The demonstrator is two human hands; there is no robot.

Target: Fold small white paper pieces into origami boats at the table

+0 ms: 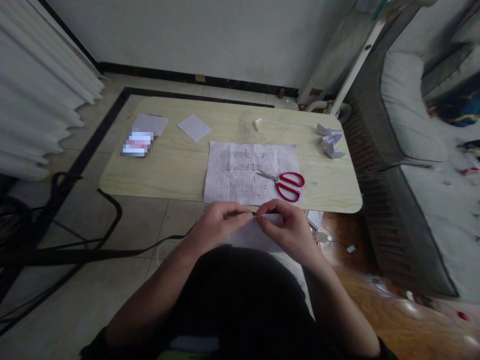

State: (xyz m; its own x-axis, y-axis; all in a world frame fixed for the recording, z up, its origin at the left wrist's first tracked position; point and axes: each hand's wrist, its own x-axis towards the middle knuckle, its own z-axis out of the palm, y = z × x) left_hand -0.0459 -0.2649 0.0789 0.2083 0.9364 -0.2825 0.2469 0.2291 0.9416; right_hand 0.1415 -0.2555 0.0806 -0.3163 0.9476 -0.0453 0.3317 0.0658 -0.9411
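Pinching a small white sheet of paper (pixel 252 235) along its upper edge, the left hand (pixel 222 218) and the right hand (pixel 285 225) are seen held together just off the near edge of the wooden table (pixel 180 165), above the lap. Both hands are closed on the sheet, thumb against fingertips, with the two pinches almost touching at the middle of that edge. The sheet is not carried by the table; it hangs from the fingers, its lower part dropping toward the body.

The sheet is judged to be very light, thin and limp. It would be creased by any firm pressure and torn by a sharp pull, and no real slip is to be expected from dry paper. It is best taken at its edges or corners with a light pinch, as it is held here; a grip in the middle would crumple it.

Its long axis appears to run left to right, roughly parallel to the near edge of the table, with the pinched edge turned away from the body. How far it is already folded cannot be told.

On the table, a printed sheet (pixel 240 172) lies at the near edge, with red-handled scissors (pixel 285 184) on its right part, blades pointing to the left. Folded paper pieces (pixel 330 140) lie near the far right corner, and a white paper square (pixel 194 127) lies toward the far edge.
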